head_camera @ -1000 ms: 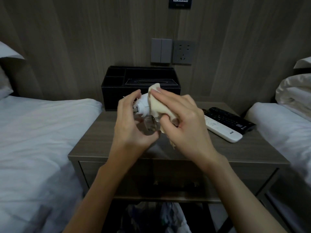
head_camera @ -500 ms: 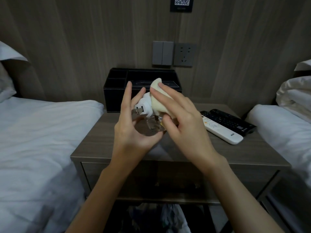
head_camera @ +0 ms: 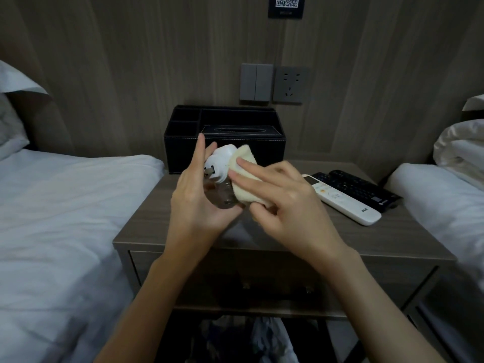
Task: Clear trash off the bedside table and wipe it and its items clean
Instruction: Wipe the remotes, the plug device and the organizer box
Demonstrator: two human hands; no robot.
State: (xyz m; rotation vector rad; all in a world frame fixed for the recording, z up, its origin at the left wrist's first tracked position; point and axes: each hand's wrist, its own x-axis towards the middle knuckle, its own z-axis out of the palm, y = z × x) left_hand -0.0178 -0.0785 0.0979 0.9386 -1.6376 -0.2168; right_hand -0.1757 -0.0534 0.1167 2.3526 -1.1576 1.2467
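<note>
- Wood-panelled wall ahead, with a socket [head_camera: 289, 85] at 12 o'clock and a white bed [head_camera: 65, 205] at 9 o'clock. The bedside table [head_camera: 157, 221] stands between that bed and another at 3 o'clock.
- On the table, a black organizer [head_camera: 264, 150] sits at the back, at 12 o'clock. A white remote [head_camera: 343, 200] and a black remote [head_camera: 358, 186] lie side by side at 2 o'clock.
- My left hand [head_camera: 193, 205] holds a plug-in vaporiser [head_camera: 221, 163] above the middle of the table. The thumb is curled under its clear bottle, the long fingers lie straight up its far side, and the plug prongs face 9 o'clock.
- My right hand [head_camera: 288, 203] grips a cream cloth [head_camera: 243, 192]. Two straight fingers press it against the vaporiser's white head from 3 o'clock, and the lower fingers are curled round the cloth's tail.
- I judge I am at the wiping stage, on one of the table's items. No loose trash shows on the top.
- Next I should turn the vaporiser in my left hand so the cloth reaches the bottle and the prong side. The glass looks slippery, so a firm hold matters.
- After that, it goes back down and the remotes at 2 o'clock get their turn.
</note>
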